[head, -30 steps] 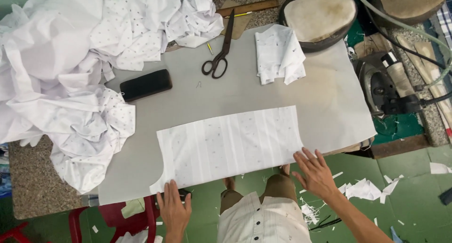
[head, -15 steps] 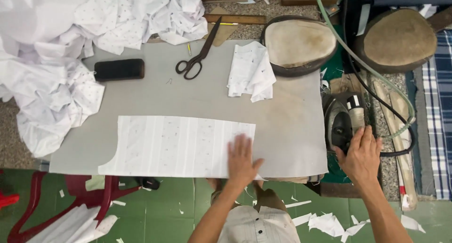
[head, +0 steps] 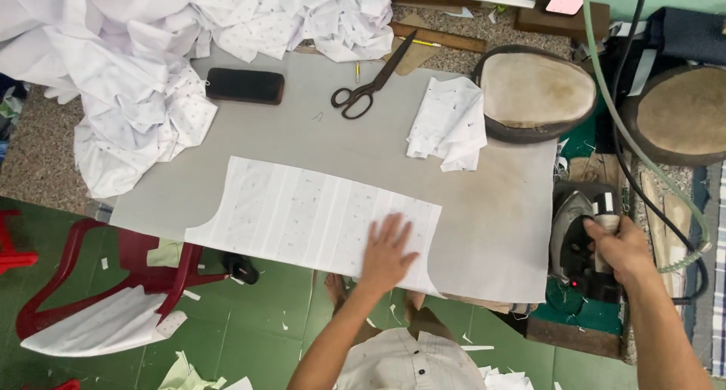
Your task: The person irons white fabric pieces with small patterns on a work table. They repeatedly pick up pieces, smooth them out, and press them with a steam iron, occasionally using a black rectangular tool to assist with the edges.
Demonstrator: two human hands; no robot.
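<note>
Pressing our left hand (head: pixel 387 250) flat and open on the fabric panel (head: pixel 318 216) at the board's (head: pixel 491 208) near edge, we now close our right hand (head: pixel 622 246) around the iron's (head: pixel 578 242) handle. A second ago it lay by the panel, so pressing probably comes next, though the grip is partly hidden.

Person seen from above, head camera. Both forearms bare, no sleeves reaching them, no watch, rings or gloves visible. Left hand (head: pixel 387 255) and right hand (head: pixel 622 248) bare, fingers (head: pixel 393 227) uncovered. Shirt (head: pixel 412 363) at bottom edge: off-white, light fabric with faint vertical stripes or pleats, dark round buttons down the front placket. Below the bench edge bare toes show on the green floor; footwear cannot be made out.
</note>
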